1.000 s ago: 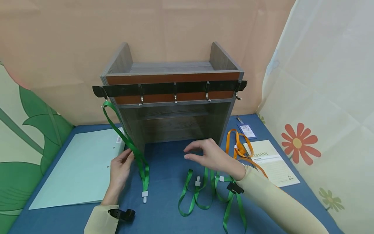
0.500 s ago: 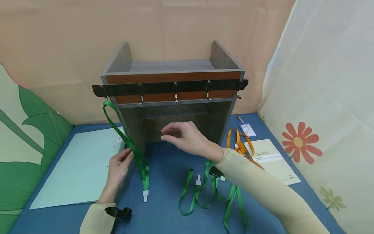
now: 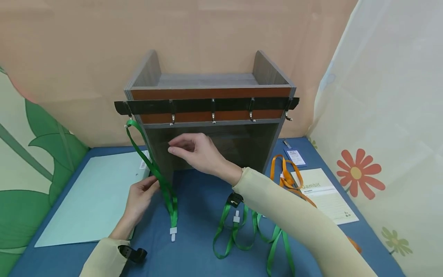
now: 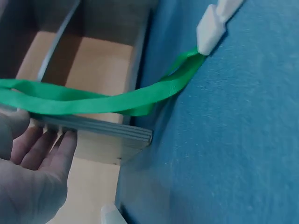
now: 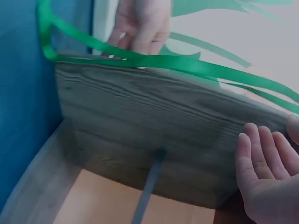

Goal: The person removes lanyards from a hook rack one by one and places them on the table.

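Observation:
A green lanyard (image 3: 152, 165) hangs in a loop from the leftmost hook (image 3: 129, 115) of a black hook rail (image 3: 194, 105). Its white clip (image 3: 173, 232) reaches low, over the blue cloth. My left hand (image 3: 140, 196) is beside the lanyard's middle at the shelf's left side; in the left wrist view its loosely bent fingers (image 4: 63, 151) are at the board edge, thumb apart from them. Whether it touches the strap I cannot tell. My right hand (image 3: 199, 152) hovers in front of the grey wooden shelf (image 3: 270, 69), fingers gently curved, holding nothing, right of the lanyard.
Several more green lanyards (image 3: 221, 238) lie on the blue cloth (image 3: 194, 257), partly under the right arm. An orange lanyard (image 3: 287, 177) lies against a notepad (image 3: 328, 196). Behind it is a blue badge (image 3: 295, 157). A pale binder (image 3: 93, 200) lies left.
My right hand has moved left and upward, from above the loose green lanyards to before the shelf, near the hanging one. The left hand stays nearly in place, its wrist slightly lower.

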The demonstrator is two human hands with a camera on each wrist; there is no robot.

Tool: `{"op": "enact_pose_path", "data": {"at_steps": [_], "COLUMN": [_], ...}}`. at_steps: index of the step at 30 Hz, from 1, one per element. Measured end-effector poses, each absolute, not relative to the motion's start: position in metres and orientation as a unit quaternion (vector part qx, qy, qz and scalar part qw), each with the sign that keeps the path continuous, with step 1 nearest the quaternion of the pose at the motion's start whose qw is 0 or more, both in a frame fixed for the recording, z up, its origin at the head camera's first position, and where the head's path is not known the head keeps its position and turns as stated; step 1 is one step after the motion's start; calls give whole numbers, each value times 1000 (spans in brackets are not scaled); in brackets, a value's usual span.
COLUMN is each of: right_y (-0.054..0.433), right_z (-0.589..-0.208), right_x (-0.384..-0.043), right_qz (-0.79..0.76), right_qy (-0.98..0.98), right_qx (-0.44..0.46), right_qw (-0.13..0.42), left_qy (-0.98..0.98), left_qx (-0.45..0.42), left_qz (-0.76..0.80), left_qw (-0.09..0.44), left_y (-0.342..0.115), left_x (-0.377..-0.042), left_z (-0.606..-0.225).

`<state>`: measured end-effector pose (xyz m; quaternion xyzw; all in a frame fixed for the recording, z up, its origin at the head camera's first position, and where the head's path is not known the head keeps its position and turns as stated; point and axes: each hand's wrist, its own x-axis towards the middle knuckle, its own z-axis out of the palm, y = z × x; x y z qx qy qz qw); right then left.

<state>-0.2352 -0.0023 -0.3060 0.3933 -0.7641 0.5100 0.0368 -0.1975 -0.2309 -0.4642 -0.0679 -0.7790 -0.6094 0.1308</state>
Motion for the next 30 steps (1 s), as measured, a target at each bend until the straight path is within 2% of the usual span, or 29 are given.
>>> {"op": "enact_pose_path", "data": {"at_steps": [7,12,16,22,30], "right_y": [-22,-36,-43,-50,-51], "right_z": [-289,-282,-282,-285,-282], "right_x": [-233,-230,-230,-228,-231], "right_qz": [506,509,522,540,546], "right_qy": [-762,-761,-757,-752,-744], "right_qx": [403,402,392,378,385], "right_qw": [22,34,40,16,6], "left_qy": [-819,-828,-818,-814,-813], "left_qx": [-66,-65,-85,-86,-84], "left_qz": [-547,-535,-550,-558,-560], "left_qw": [160,156,145,135,134], "left_y": [-218,-214,-220,-232,-232], "left_x": [-184,-179,-185,-196,-199], "left_z": [-441,-429,-436,-458,-460]}}
